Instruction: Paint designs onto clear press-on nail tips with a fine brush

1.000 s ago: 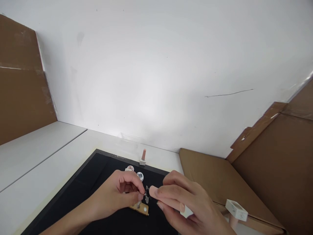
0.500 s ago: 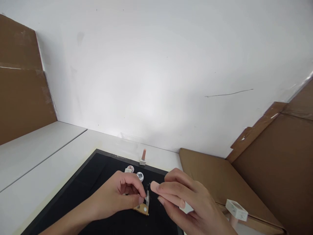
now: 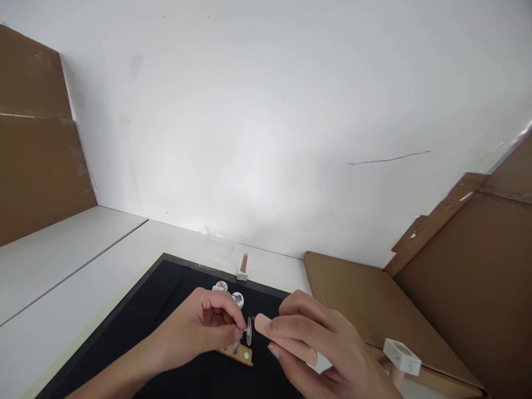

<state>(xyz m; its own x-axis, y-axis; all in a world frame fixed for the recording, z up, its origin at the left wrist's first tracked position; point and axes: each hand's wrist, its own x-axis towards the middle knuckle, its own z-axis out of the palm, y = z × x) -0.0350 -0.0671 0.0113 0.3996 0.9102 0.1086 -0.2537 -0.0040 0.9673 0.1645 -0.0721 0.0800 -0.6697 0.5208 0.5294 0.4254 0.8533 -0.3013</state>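
Observation:
My left hand [image 3: 208, 327] pinches the thin stem of a small clear oval piece [image 3: 249, 331], which stands on edge between my hands. Below its fingers, a yellowish-brown strip [image 3: 241, 354] with a white dot lies on the black mat [image 3: 145, 310]. My right hand [image 3: 320, 343] is wrapped round a peach-coloured cylindrical handle [image 3: 286, 338], its rounded end close to the clear piece. A white block sits at the handle's lower end, partly behind my fingers. Whether a tip on the handle touches the clear piece is too small to tell.
Two small round jars [image 3: 238, 300] stand behind my left hand. A peach-capped bottle [image 3: 243, 267] is at the mat's back edge. On the right are a flat cardboard box [image 3: 357, 299] and a white square-ended item [image 3: 402, 356]. Cardboard walls [image 3: 37, 133] flank both sides.
The clear piece has turned more upright and shifted slightly left, away from the strip's end. My left fingers moved slightly left, and the right hand with the handle moved slightly down.

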